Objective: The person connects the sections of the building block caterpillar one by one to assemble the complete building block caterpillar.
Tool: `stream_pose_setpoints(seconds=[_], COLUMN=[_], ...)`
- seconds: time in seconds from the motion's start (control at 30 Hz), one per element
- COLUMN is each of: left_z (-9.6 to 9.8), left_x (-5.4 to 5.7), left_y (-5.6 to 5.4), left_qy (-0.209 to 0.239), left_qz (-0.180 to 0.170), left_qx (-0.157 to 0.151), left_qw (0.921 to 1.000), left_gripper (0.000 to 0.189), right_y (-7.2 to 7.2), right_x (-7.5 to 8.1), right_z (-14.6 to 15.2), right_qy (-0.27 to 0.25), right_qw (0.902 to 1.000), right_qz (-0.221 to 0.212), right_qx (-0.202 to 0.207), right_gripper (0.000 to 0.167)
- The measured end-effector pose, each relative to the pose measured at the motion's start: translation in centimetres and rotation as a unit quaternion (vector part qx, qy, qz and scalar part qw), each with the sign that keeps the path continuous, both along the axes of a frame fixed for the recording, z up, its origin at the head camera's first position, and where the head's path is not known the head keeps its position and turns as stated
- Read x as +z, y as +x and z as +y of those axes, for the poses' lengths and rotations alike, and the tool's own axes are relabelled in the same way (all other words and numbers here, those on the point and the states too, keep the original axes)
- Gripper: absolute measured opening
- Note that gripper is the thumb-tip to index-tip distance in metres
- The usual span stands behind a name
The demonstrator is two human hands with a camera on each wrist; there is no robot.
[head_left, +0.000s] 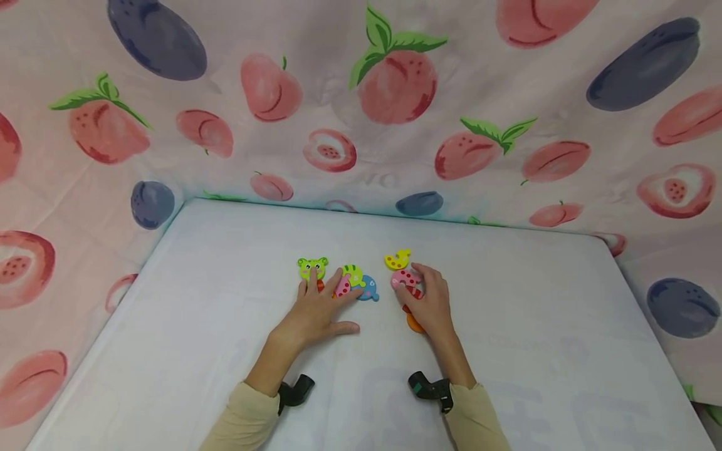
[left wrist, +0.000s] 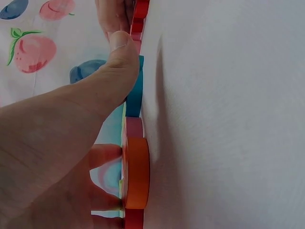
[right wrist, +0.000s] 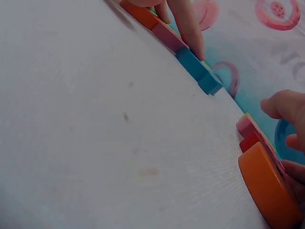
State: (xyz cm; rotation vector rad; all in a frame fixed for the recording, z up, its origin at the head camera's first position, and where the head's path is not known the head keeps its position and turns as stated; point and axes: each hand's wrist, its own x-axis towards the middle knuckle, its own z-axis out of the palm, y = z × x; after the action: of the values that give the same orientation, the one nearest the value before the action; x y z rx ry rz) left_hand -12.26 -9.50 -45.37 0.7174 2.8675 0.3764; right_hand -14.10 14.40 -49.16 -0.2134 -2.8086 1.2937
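My left hand (head_left: 316,316) lies over a row of flat wooden puzzle pieces, fingers spread and fingertips on them. The row has a green animal-face piece (head_left: 307,267), a pink dotted piece (head_left: 343,287), a green striped piece (head_left: 353,274) and a blue piece (head_left: 369,289). An orange piece (left wrist: 138,174) shows its thick edge in the left wrist view. Thumb and index of my right hand (head_left: 433,304) pinch a pink dotted arch piece (head_left: 402,275). Close by are a yellow dotted piece (head_left: 397,260), a red striped piece (head_left: 416,292) and an orange piece (head_left: 414,323), partly hidden by the hand.
A white-covered table (head_left: 536,326) lies under the pieces. Fruit-patterned cloth (head_left: 327,81) rises behind it and along both sides. A black wrist camera (head_left: 297,391) sits at the left cuff, another black camera (head_left: 430,389) at the right.
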Motion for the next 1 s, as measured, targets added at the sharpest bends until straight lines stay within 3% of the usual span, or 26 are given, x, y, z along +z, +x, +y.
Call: stream_pose_setpoints(seconds=[0.3,0.53,1.0], left_z=[0.1,0.2,-0.1], left_x=[0.0,0.1,0.5], left_y=[0.2,0.1,0.1], left_qy=[0.009,-0.001,0.000], left_qz=[-0.016,-0.012,-0.018], left_qx=[0.016,0.020,0.014], left_qw=[0.9997,0.9997,0.9997], left_gripper=[0.069,0.067,0.064], right_y=[-1.1,-2.1,-2.9], right_x=[0.7,1.4,1.9], right_z=[-0.2,-0.3,-0.5], right_qy=[-0.001,0.026,0.013], right_qw=[0.9984,0.9956,0.9962], right_qz=[-0.046,-0.046,-0.058], right_qx=[0.032,0.077,0.063], right_gripper=[0.083,0.088,0.086])
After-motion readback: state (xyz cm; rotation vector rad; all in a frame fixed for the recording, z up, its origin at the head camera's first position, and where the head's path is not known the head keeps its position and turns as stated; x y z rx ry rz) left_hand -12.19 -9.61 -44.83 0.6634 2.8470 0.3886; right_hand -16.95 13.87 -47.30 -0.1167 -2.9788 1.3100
